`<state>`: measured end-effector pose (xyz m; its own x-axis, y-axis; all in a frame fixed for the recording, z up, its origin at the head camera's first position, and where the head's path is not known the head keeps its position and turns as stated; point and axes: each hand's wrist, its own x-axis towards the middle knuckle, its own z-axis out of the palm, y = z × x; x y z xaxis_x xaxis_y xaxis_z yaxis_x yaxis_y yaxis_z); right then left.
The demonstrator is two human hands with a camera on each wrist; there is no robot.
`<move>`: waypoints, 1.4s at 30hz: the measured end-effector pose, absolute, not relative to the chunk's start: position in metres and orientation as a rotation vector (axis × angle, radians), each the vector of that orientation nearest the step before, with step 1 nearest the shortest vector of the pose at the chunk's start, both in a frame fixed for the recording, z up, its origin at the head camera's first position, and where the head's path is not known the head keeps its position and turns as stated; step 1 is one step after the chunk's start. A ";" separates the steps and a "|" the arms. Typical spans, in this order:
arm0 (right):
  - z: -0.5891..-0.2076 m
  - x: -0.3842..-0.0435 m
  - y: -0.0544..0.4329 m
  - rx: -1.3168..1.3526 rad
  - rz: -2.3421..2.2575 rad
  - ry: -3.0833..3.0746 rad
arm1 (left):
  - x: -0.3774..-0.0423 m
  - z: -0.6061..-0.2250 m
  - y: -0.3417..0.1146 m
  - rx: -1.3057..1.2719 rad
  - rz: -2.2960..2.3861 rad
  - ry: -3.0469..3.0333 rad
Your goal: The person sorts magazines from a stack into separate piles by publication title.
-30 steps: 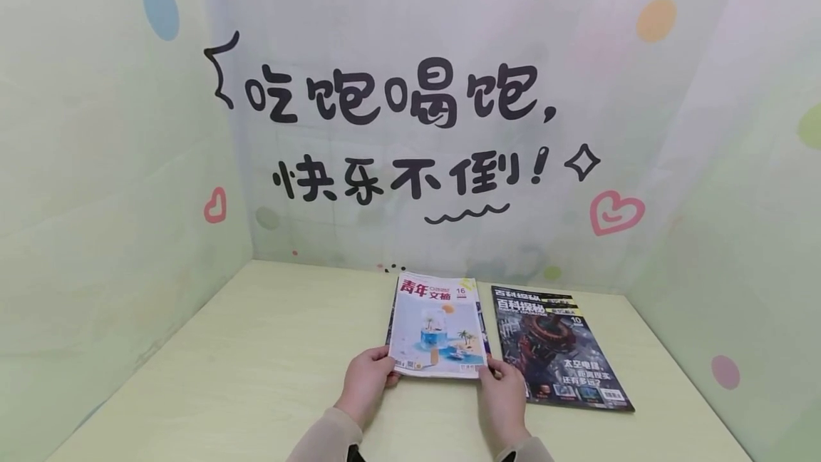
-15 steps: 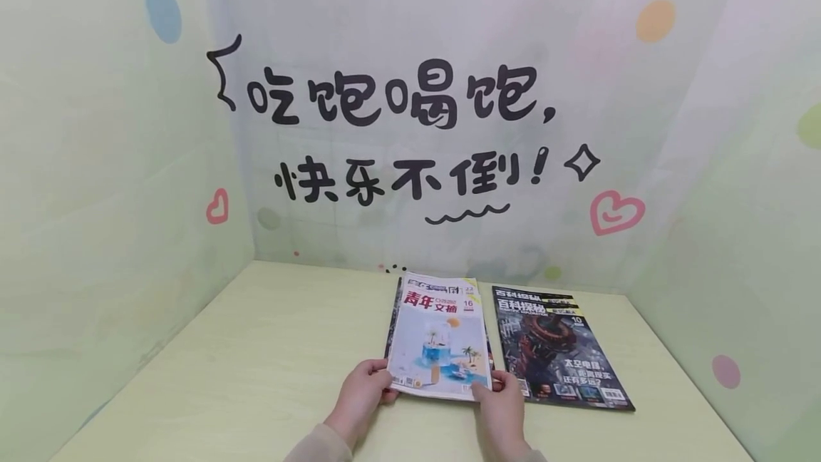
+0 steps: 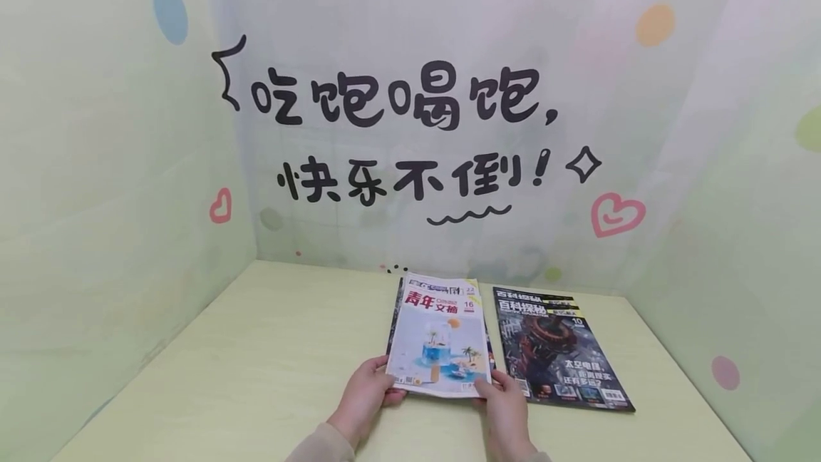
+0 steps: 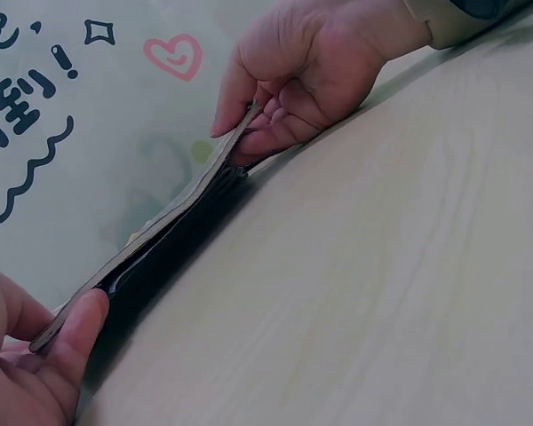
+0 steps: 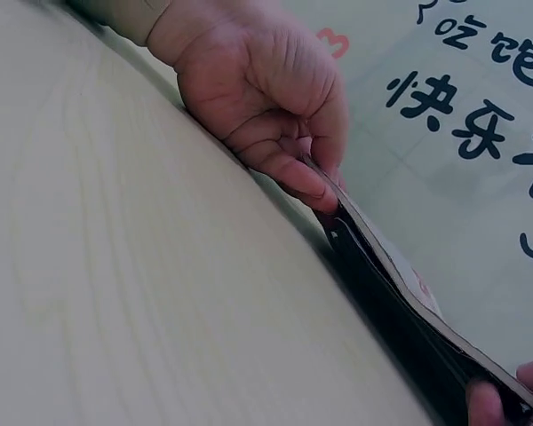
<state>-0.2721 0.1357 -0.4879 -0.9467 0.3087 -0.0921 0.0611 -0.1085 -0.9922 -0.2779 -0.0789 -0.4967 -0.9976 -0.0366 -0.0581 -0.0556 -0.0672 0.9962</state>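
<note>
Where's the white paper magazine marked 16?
Head view, lower centre: white magazine held at near corners by left hand and right hand, left of the dark magazine marked 10.

The top magazine (image 3: pixel 436 348) now sits nearer the person than it did a second ago, so the title strip of another magazine (image 3: pixel 420 282), numbered 22, shows above it. The left hand (image 3: pixel 363 395) and right hand (image 3: pixel 507 405) have come back too, the right thumb (image 3: pixel 482 387) further onto the cover.
</note>
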 end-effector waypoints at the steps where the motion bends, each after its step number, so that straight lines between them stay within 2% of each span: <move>1: -0.487 -0.272 0.136 -0.399 2.192 -1.992 | -0.278 -0.497 -0.079 -0.100 2.278 2.137; 10: -0.488 -0.271 0.137 -0.229 2.148 -2.126 | -0.278 -0.497 -0.080 -0.034 2.244 2.135; 25: -0.492 -0.273 0.143 -0.185 2.069 -2.208 | -0.276 -0.497 -0.080 0.039 2.181 2.171; 42: -0.482 -0.273 0.129 -0.161 2.166 -2.043 | -0.277 -0.485 -0.088 -0.027 2.276 2.110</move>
<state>-0.2735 0.1295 -0.4817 -0.9814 0.1892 0.0315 -0.0425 -0.0542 -0.9976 -0.2765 -0.0882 -0.4853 -0.9991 0.0159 -0.0388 -0.0399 -0.0754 0.9964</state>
